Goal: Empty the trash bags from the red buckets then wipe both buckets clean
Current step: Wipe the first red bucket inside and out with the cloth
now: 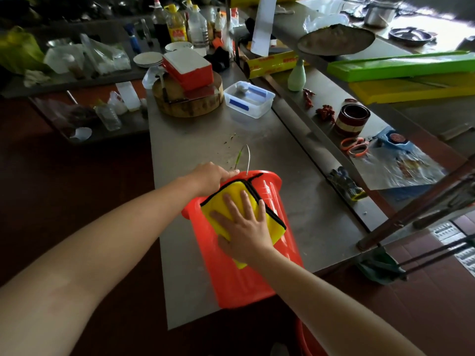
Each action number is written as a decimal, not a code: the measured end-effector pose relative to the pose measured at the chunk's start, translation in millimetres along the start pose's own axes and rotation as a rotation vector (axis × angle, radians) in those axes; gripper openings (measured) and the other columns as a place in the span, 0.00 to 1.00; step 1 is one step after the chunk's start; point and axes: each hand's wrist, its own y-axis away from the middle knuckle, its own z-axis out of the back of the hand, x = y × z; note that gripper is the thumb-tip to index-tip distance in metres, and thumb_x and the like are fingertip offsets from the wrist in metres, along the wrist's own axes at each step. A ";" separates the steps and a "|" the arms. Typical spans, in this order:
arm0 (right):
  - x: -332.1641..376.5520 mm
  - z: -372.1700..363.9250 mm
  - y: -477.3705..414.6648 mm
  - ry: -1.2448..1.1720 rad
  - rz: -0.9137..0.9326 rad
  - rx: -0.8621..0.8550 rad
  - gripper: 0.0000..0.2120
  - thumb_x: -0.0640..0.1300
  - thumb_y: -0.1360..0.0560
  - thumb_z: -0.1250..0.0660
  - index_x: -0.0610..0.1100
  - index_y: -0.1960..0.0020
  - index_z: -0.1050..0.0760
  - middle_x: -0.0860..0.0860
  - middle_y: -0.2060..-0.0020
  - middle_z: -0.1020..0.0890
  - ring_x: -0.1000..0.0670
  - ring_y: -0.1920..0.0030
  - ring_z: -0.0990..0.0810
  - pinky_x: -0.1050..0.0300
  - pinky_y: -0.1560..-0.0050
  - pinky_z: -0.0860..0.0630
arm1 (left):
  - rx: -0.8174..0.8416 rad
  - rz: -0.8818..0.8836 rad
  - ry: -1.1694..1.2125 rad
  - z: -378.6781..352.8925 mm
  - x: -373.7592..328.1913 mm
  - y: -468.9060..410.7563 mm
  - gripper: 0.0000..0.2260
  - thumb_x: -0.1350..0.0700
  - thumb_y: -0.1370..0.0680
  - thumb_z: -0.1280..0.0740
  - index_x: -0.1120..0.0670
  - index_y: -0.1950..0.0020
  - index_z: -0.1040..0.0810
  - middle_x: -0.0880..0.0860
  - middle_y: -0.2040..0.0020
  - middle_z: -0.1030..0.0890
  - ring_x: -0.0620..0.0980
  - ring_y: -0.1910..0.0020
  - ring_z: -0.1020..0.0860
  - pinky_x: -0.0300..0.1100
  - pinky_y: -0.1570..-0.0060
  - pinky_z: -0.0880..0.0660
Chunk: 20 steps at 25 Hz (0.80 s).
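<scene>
dim room, blown-out daylight glare top right; edges bowed, perhaps slightly soft.

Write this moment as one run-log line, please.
step: wiping outside | red bucket: on its side on steel table | left hand: grips rim | right hand: presses yellow cloth flat on bucket

Steel table (205, 140): a band of bare surface lies open between the tipped red bucket (244, 278) at the near end and the wooden chopping block (190, 104) and clear container (248, 98) at the far end. The bucket's wire handle (247, 158) stands up into this band; a long ledge (316, 150) bounds the right side
</scene>
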 end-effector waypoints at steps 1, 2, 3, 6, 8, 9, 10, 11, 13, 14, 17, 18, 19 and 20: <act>2.3 0.1 -9.8 0.004 -0.029 0.006 0.32 0.67 0.25 0.46 0.68 0.22 0.50 0.53 0.18 0.56 0.38 0.21 0.69 0.23 0.30 0.62 | 0.013 -0.021 -0.014 1.3 -0.8 -1.4 0.29 0.59 0.21 0.41 0.36 0.23 0.38 0.56 0.34 0.21 0.61 0.38 0.23 0.48 0.44 0.27; 6.1 -1.7 -17.0 0.007 -0.060 0.005 0.33 0.67 0.25 0.46 0.69 0.23 0.50 0.53 0.18 0.55 0.37 0.21 0.68 0.23 0.30 0.63 | 0.023 -0.042 -0.027 1.8 -1.1 -2.8 0.28 0.57 0.20 0.41 0.36 0.23 0.38 0.55 0.33 0.22 0.61 0.38 0.24 0.48 0.44 0.27; 10.2 -4.4 -22.1 0.010 -0.091 -0.007 0.33 0.67 0.26 0.45 0.69 0.23 0.50 0.53 0.18 0.54 0.36 0.21 0.67 0.23 0.30 0.63 | 0.032 -0.054 -0.028 2.1 -0.2 -4.1 0.28 0.57 0.20 0.40 0.36 0.23 0.38 0.54 0.34 0.21 0.61 0.38 0.24 0.47 0.45 0.27; 17.9 -9.8 -27.9 0.035 -0.128 -0.044 0.34 0.67 0.26 0.44 0.67 0.22 0.49 0.51 0.18 0.52 0.35 0.21 0.66 0.22 0.31 0.63 | 0.044 -0.027 0.054 1.5 6.3 -6.1 0.27 0.58 0.19 0.41 0.34 0.24 0.36 0.49 0.37 0.19 0.57 0.38 0.23 0.45 0.45 0.28; 17.3 -9.1 -25.5 0.021 -0.126 -0.052 0.33 0.67 0.25 0.45 0.67 0.22 0.49 0.51 0.18 0.53 0.35 0.21 0.66 0.22 0.30 0.62 | 0.039 -0.028 0.085 1.1 9.0 -7.0 0.26 0.58 0.18 0.41 0.33 0.25 0.35 0.48 0.35 0.20 0.55 0.37 0.24 0.44 0.43 0.28; 15.5 -8.3 -20.6 0.007 -0.124 -0.060 0.32 0.67 0.25 0.45 0.67 0.22 0.48 0.51 0.18 0.53 0.35 0.21 0.65 0.22 0.30 0.61 | 0.031 -0.035 0.086 0.4 8.7 -7.8 0.25 0.57 0.18 0.41 0.33 0.25 0.35 0.49 0.33 0.21 0.56 0.36 0.24 0.44 0.42 0.28; 13.9 -7.9 -12.9 -0.009 -0.122 -0.072 0.32 0.67 0.25 0.45 0.67 0.22 0.46 0.51 0.18 0.52 0.36 0.20 0.64 0.23 0.29 0.60 | 0.024 -0.037 0.085 -0.4 7.7 -8.1 0.25 0.56 0.18 0.40 0.34 0.25 0.35 0.50 0.32 0.22 0.56 0.35 0.24 0.44 0.43 0.29; 12.3 -8.4 -2.6 -0.025 -0.120 -0.086 0.31 0.67 0.25 0.45 0.66 0.22 0.45 0.52 0.18 0.52 0.36 0.20 0.63 0.23 0.28 0.58 | 0.016 -0.032 0.087 -1.2 6.7 -8.9 0.24 0.56 0.18 0.40 0.33 0.25 0.35 0.50 0.32 0.22 0.56 0.36 0.24 0.43 0.45 0.29; 8.8 -13.7 23.6 -0.048 -0.116 -0.109 0.31 0.68 0.24 0.45 0.66 0.22 0.44 0.52 0.18 0.52 0.36 0.20 0.61 0.23 0.28 0.54 | 0.001 -0.019 0.114 -2.8 6.0 -10.8 0.24 0.56 0.17 0.39 0.33 0.26 0.34 0.49 0.36 0.19 0.54 0.39 0.23 0.41 0.52 0.32; 7.2 -17.3 38.3 -0.051 -0.112 -0.118 0.31 0.68 0.24 0.45 0.66 0.22 0.44 0.52 0.18 0.52 0.36 0.20 0.60 0.23 0.27 0.52 | 0.001 -0.014 0.131 -3.7 5.9 -11.1 0.23 0.55 0.17 0.39 0.33 0.26 0.34 0.48 0.37 0.19 0.54 0.40 0.22 0.41 0.52 0.33; 7.4 -29.3 77.9 -0.031 -0.099 -0.139 0.32 0.67 0.24 0.43 0.65 0.22 0.43 0.52 0.18 0.50 0.35 0.19 0.57 0.24 0.28 0.48 | 0.011 -0.020 0.148 -5.2 7.1 -11.4 0.22 0.54 0.17 0.39 0.33 0.26 0.34 0.50 0.36 0.19 0.55 0.37 0.23 0.44 0.45 0.30; 8.3 -32.8 89.0 -0.025 -0.099 -0.145 0.32 0.67 0.24 0.42 0.65 0.21 0.43 0.52 0.18 0.49 0.35 0.19 0.55 0.24 0.28 0.47 | 0.008 -0.021 0.141 -6.0 6.9 -11.1 0.23 0.54 0.17 0.39 0.33 0.26 0.34 0.49 0.36 0.19 0.55 0.37 0.23 0.44 0.43 0.29; 8.9 -35.7 97.9 -0.018 -0.098 -0.155 0.32 0.66 0.24 0.41 0.65 0.21 0.43 0.52 0.18 0.49 0.35 0.19 0.54 0.24 0.28 0.46 | 0.001 -0.019 0.130 -6.6 5.7 -10.6 0.23 0.54 0.17 0.40 0.33 0.26 0.34 0.49 0.36 0.19 0.55 0.38 0.23 0.45 0.43 0.29; 9.2 -37.7 104.5 -0.014 -0.099 -0.162 0.32 0.66 0.24 0.40 0.65 0.22 0.43 0.52 0.18 0.48 0.35 0.19 0.54 0.24 0.29 0.46 | -0.007 -0.018 0.122 -6.4 4.7 -10.4 0.23 0.54 0.17 0.40 0.33 0.26 0.35 0.49 0.36 0.19 0.55 0.38 0.23 0.45 0.43 0.29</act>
